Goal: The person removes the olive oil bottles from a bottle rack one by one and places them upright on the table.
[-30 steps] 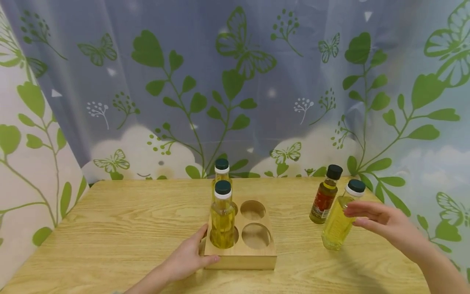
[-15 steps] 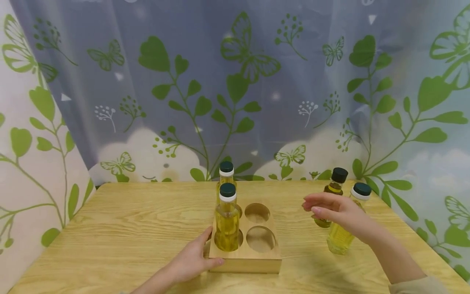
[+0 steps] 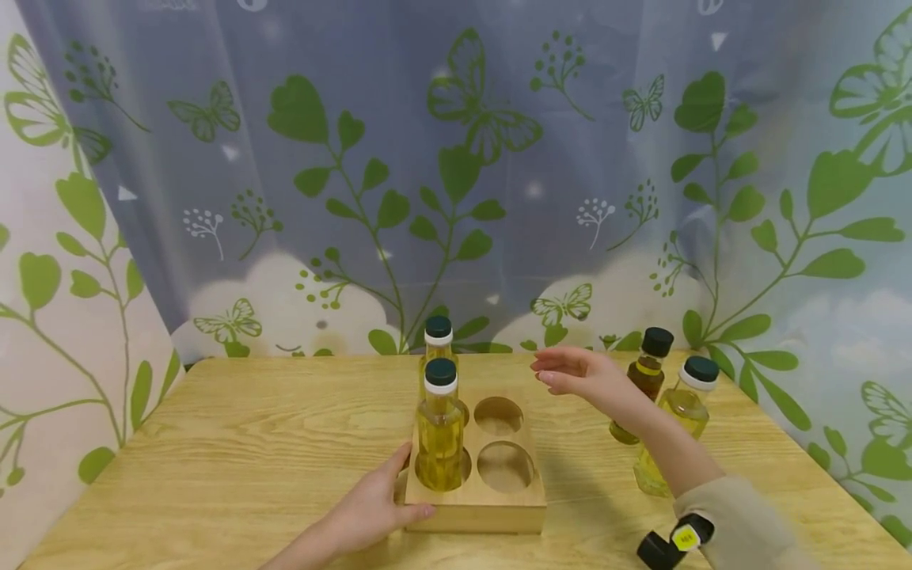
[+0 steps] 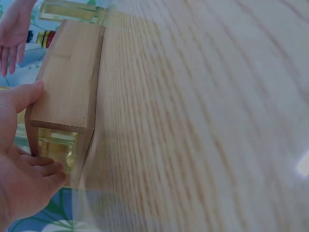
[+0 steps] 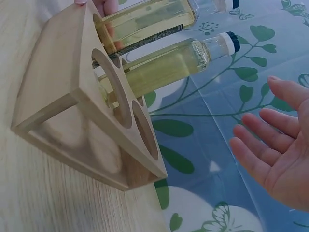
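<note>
A wooden bottle rack [image 3: 473,518] with round holes stands mid-table. My left hand [image 3: 374,507] grips its front left corner; in the left wrist view the thumb lies on the front panel and the fingers reach the open side. Two bottles of yellow oil with dark green caps stand in the left holes, a near bottle [image 3: 440,443] and a far bottle [image 3: 438,339] partly hidden behind it. The two right holes hold nothing. My right hand [image 3: 587,381], fingers loosely extended and holding nothing, hovers right of the rack, apart from it, as the right wrist view [image 5: 282,145] also shows.
A dark-capped brown bottle [image 3: 650,378] and another yellow oil bottle [image 3: 693,408] stand on the table at the right, partly covered by my right forearm. A patterned curtain [image 3: 356,198] hangs behind the wooden table [image 3: 285,419].
My right hand has moved left, from beside the yellow oil bottle at the right toward the rack. The left hand keeps its grip on the rack. The head view has shifted slightly.
</note>
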The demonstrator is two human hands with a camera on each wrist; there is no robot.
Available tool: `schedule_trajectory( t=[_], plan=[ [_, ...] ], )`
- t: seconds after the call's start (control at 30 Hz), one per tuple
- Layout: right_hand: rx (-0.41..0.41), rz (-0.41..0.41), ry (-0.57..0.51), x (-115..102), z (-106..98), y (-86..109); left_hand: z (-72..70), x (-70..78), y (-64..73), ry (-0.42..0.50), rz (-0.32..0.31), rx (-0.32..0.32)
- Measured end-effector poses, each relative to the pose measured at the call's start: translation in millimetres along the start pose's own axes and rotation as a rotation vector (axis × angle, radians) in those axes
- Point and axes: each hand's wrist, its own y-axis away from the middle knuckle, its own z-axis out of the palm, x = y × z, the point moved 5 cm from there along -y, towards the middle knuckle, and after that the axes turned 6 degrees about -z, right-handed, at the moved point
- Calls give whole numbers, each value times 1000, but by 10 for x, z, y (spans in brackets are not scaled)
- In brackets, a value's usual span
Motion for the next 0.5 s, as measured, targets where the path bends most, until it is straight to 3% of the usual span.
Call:
schedule_trajectory(
  t=[0.5],
  plan=[
    [-48,-24,51,-6,381,-470,-11,-32,-13,-16,-4,0]
  ],
)
